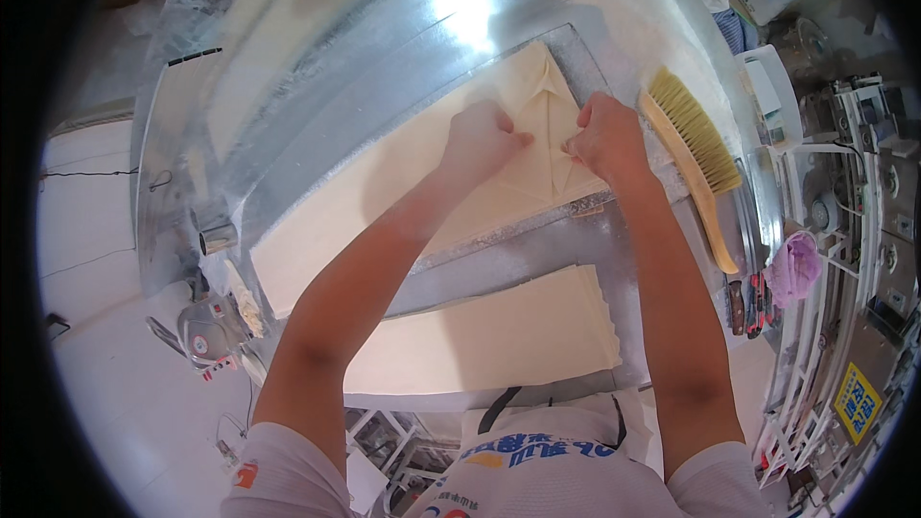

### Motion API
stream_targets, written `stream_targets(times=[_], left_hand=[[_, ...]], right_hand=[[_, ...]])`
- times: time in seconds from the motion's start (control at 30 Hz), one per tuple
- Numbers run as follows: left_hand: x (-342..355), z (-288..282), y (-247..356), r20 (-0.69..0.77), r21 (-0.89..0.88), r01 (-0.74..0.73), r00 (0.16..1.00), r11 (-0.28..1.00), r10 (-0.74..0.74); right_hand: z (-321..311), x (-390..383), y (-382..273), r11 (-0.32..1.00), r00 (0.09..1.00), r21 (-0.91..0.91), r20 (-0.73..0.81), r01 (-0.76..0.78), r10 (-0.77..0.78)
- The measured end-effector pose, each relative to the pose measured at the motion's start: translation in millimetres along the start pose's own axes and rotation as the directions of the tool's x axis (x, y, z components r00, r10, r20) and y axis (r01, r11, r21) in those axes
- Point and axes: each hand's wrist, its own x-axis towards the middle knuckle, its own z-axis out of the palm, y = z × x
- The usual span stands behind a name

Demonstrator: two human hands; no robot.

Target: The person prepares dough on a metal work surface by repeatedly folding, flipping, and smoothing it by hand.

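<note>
A long, pale dough sheet (355, 216) lies slantwise across the floured metal worktop, its right end creased into pointed folds. My left hand (482, 139) is closed over that end, fingers curled and thumb against the dough. From the right edge of the sheet, my right hand (609, 137) pinches the dough between thumb and fingers. The two hands are a short way apart, with the crease between them. Closer to my body lies a second dough piece (489, 336), flat with layered edges; neither hand touches it.
Right of my right hand rests a wooden-handled bench brush (696, 139). Knives (737, 307) and a purple cloth (793, 269) are at the right edge. A metal cylinder (218, 238) stands at the left, near a scale-like device (206, 336). Flour dusts the worktop (317, 149).
</note>
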Motion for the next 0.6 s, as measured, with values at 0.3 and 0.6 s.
stream_targets(times=[0.3,0.6], left_hand=[[-2,1,16,-0.004,-0.104,0.02,1.0,0.994,-0.021],[-23,31,43,0.02,-0.28,0.053,0.999,0.959,-0.049]], right_hand=[[-30,5,8,1.0,0.984,0.013,0.175,0.016,-0.018],[-29,-13,29,0.987,0.971,0.148,0.239,-0.065,0.028]])
